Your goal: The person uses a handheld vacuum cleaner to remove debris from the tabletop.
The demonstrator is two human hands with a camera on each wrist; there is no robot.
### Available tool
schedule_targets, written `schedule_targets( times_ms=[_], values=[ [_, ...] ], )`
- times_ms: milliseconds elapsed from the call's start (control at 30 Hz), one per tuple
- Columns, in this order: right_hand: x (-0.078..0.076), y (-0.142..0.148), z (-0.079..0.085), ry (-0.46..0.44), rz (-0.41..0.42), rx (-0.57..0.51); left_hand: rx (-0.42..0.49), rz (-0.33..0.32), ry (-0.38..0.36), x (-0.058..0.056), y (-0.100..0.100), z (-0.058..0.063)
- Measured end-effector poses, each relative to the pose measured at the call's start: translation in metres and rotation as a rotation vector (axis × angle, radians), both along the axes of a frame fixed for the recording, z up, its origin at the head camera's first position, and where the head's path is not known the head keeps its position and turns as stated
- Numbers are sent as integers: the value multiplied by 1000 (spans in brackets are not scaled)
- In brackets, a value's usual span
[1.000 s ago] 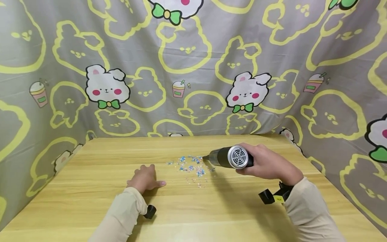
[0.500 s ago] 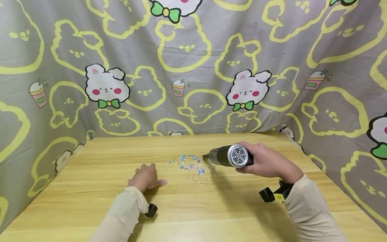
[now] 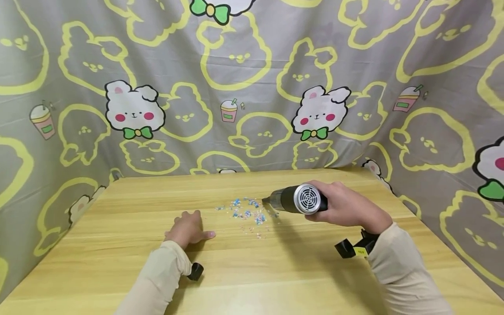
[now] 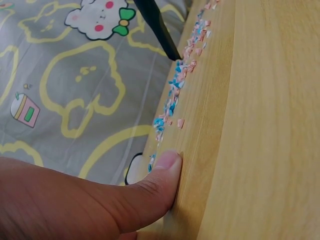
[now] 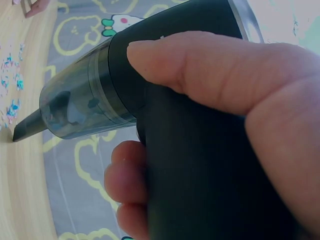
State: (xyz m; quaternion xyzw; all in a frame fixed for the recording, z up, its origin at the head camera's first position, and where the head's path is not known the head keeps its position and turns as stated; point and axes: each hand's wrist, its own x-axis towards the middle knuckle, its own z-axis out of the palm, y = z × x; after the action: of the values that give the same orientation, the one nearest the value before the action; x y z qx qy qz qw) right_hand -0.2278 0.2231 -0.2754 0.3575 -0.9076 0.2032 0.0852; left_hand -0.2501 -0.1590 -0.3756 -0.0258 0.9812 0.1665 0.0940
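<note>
My right hand (image 3: 348, 205) grips the handle of a black handheld vacuum cleaner (image 5: 195, 130), thumb along its body and fingers curled round the grip. Its see-through dust cup (image 5: 75, 95) points left, and the narrow dark nozzle (image 5: 30, 125) reaches down to the tabletop. Right at the nozzle tip lie scattered blue, pink and white paper scraps (image 3: 248, 213). Left of the scraps, my left hand (image 3: 189, 228) rests on the table with nothing in it. Its thumb (image 4: 167, 167) stretches toward the scraps, fingertips on the wood.
The light wooden table (image 3: 244, 271) spreads under both hands. Behind it and along both sides hangs a grey curtain (image 3: 173, 57) printed with yellow outlines and white bunnies. Black wrist cameras (image 3: 195, 271) sit on both sleeves.
The head view has shifted slightly, so everything sits a little higher in it. The nozzle stays at the right edge of the scraps, and both hands keep nearly the same place.
</note>
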Motion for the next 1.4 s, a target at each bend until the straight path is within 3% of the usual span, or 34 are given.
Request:
schedule_targets(
  times_ms=[900, 1400],
  values=[
    [1, 1, 8, 0, -11, -3, -7, -18, -4, -8, 2, 2],
    [1, -2, 3, -11, 10, -12, -6, -9, -11, -3, -1, 2]
  ],
)
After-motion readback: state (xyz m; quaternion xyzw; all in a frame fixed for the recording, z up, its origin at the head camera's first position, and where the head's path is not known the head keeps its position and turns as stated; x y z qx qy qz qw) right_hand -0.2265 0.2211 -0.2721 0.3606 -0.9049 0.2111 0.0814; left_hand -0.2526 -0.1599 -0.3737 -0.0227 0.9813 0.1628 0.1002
